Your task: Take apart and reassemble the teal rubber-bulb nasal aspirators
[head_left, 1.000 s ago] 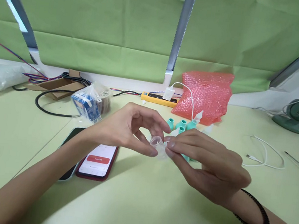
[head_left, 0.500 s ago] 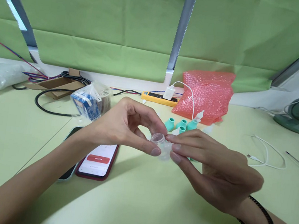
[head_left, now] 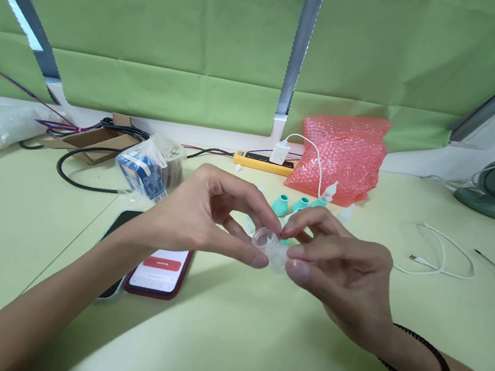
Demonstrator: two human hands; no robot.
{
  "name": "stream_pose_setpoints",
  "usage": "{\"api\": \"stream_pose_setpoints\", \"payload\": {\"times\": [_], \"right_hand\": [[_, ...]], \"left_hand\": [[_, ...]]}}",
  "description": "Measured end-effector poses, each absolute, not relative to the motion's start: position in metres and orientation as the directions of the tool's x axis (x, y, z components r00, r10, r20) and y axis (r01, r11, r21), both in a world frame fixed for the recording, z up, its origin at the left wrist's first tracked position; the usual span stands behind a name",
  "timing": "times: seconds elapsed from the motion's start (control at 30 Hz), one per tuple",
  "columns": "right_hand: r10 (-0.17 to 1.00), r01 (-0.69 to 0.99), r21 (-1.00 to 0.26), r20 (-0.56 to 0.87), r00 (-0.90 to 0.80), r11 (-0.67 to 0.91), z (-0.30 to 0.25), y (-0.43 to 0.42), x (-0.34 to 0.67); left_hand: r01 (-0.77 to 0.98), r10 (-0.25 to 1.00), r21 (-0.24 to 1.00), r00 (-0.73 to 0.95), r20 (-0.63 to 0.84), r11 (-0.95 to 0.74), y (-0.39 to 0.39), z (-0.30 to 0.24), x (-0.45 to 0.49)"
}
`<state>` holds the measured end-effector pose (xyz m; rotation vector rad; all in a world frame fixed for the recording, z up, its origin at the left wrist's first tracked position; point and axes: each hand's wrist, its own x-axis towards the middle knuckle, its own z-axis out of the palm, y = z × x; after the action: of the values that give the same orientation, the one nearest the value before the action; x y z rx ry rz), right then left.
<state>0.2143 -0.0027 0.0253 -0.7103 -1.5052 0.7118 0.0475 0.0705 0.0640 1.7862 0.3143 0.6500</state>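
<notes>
The left hand (head_left: 200, 213) and right hand (head_left: 351, 278) are pinching a clear plastic piece (head_left: 276, 257) (teal pieces (head_left: 280, 206) are standing beyond their grip).

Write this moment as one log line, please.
left hand: holds clear piece | right hand: pinches same piece | beyond: teal parts, red bag

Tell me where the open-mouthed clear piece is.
In the head view, the clear piece sits right of centre, held between the left hand and right hand.
</notes>
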Motion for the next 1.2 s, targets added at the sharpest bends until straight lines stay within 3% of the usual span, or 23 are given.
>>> {"api": "stream_pose_setpoints", "payload": {"times": [0.17,0.3,0.43,0.8,1.2], "right_hand": [[0.945,-0.284,-0.928,0.292,-0.149,0.242,0.029,0.0,0.216],[0.899,-0.283,-0.958,0.16,-0.408,0.043,0.031,0.006,0.22],[0.874,-0.232,-0.972,0.139,-0.466,0.031,0.031,0.01,0.225],[0.893,-0.37,-0.919,0.05,-0.447,-0.134,0.025,0.012,0.223],[0.899,-0.302,-0.953,0.112,-0.424,-0.024,0.029,0.011,0.227]], "left_hand": [[-0.095,0.508,0.889,0.791,0.341,-0.448,0.06,0.068,0.048],[-0.084,0.504,0.78,0.719,0.478,-0.62,0.055,0.069,0.048],[-0.043,0.488,0.682,0.666,0.564,-0.73,0.056,0.066,0.049],[-0.108,0.504,0.759,0.687,0.524,-0.643,0.06,0.062,0.054],[-0.079,0.571,0.801,0.66,0.489,-0.594,0.061,0.062,0.055]]}}
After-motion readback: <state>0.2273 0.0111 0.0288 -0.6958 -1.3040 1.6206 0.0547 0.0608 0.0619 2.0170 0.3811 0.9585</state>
